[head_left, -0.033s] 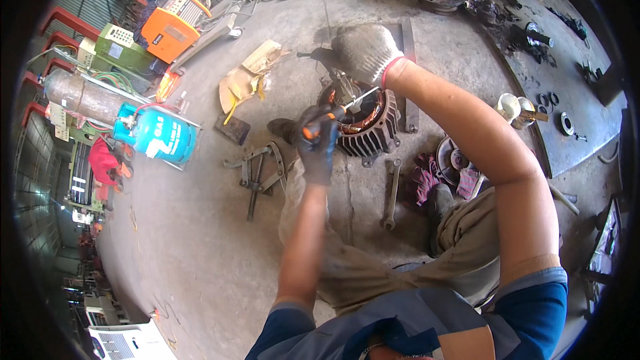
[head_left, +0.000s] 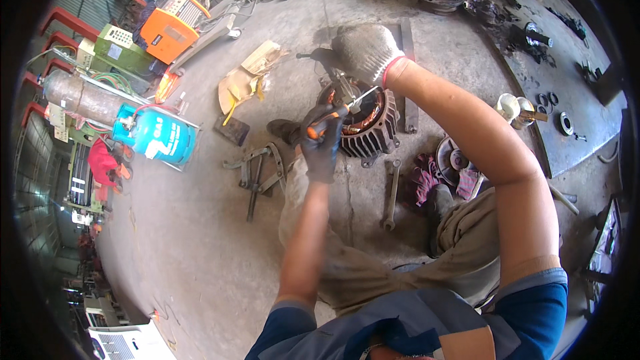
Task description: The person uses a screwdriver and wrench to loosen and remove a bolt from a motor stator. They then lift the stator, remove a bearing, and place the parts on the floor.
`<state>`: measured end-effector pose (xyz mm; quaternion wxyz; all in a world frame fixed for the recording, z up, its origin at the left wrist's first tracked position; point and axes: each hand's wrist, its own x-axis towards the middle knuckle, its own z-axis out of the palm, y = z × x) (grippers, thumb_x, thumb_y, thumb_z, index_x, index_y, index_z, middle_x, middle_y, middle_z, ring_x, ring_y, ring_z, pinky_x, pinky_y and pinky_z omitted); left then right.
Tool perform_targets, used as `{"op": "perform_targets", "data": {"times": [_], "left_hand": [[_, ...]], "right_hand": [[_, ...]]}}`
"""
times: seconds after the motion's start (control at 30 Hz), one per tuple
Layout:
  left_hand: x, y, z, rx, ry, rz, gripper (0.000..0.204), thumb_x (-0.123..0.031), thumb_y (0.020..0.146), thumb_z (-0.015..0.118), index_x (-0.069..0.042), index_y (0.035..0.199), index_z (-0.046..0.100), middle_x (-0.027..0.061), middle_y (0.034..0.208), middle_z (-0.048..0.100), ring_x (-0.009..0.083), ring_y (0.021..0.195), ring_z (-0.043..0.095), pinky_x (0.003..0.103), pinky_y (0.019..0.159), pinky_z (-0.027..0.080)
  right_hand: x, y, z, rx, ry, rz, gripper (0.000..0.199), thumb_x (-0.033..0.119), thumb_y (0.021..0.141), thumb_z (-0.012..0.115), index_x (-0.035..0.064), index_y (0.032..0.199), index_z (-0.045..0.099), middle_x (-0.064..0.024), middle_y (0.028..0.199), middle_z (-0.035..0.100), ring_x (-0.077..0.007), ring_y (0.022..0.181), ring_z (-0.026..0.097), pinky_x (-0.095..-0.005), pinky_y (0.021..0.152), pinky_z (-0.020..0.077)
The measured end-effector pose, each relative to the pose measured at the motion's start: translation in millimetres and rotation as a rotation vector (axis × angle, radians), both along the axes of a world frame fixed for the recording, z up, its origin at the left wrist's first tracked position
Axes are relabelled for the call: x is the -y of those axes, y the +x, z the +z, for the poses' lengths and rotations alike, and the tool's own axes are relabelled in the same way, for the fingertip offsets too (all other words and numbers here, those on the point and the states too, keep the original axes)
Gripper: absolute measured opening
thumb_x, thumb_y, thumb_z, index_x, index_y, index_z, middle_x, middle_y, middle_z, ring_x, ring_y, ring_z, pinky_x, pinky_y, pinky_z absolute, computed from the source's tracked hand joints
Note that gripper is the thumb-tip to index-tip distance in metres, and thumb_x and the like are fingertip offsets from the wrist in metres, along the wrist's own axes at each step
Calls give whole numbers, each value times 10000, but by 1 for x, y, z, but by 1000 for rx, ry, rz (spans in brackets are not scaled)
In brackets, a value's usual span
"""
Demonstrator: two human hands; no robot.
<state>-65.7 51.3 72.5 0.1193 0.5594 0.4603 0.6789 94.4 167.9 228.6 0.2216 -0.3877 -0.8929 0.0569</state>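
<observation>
I see the finned motor housing (head_left: 367,130) lying on the concrete floor (head_left: 200,247) just above the centre of the frame, its open end turned up toward me so the copper windings show inside. My left hand (head_left: 322,143), in a dark glove, sits at the housing's left rim, curled tight around the orange-and-black handle of a screwdriver (head_left: 337,112). The tool's long axis runs from lower left to upper right, its bright shaft crossing over the open bore toward the upper rim.

My right hand (head_left: 365,50), in a white knit glove with a red cuff, hangs above the housing's upper edge, toward the top centre of the frame. Its fingers are bent downward, but the back of the glove hides whether they pinch anything, so I cannot tell. The shaft tip lies between the two hands, and the left hand is the nearer one to the windings.

A long wrench (head_left: 390,195) lies on the floor just below the housing, a puller tool (head_left: 257,173) to its left. A blue gas cylinder (head_left: 155,135) rests at the left of the frame, well apart, with an orange welding machine (head_left: 170,27) in the upper left.
</observation>
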Motion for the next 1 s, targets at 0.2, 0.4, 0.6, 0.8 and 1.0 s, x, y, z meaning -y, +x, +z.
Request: {"op": "perform_targets", "data": {"times": [0.2, 0.4, 0.6, 0.8, 1.0], "left_hand": [[-14, 6, -24, 537, -151, -259, 218, -155, 972, 684, -18, 1137, 643, 104, 1056, 702, 188, 878, 687, 317, 758, 579], [11, 7, -8, 658, -101, 129, 245, -257, 1020, 609, -47, 1139, 572, 100, 953, 699, 198, 795, 696, 327, 679, 592], [0, -1, 1, 768, -277, 80, 429, -476, 1000, 580, -67, 1127, 557, 93, 972, 675, 198, 789, 674, 320, 695, 581], [2, 10, 10, 799, -229, 200, 452, -482, 1002, 573, -73, 1192, 535, 110, 1017, 656, 215, 825, 675, 351, 709, 590], [13, -14, 42, 786, -174, 222, 441, -460, 1004, 582, -45, 1148, 540, 116, 1010, 663, 211, 779, 687, 345, 687, 603]], "right_hand": [[-12, 0, -8, -79, 35, 53, 672, 661, 964, 442, 79, 906, 774, -188, 884, 724, -379, 874, 711, -479, 778, 550], [-17, -1, -16, -69, -2, 69, 666, 645, 975, 430, 77, 895, 767, -196, 905, 723, -390, 871, 708, -478, 778, 549], [-18, -4, -22, -167, 60, 111, 602, 598, 990, 433, 85, 973, 746, -195, 960, 722, -384, 935, 700, -481, 818, 538], [-19, -11, -28, -255, 160, 213, 314, 380, 972, 561, 85, 1008, 661, -165, 976, 677, -379, 938, 661, -479, 809, 511], [-20, -10, -25, -185, 104, 223, 280, 334, 965, 551, 89, 1041, 661, -175, 982, 688, -378, 946, 672, -478, 819, 517]]}}
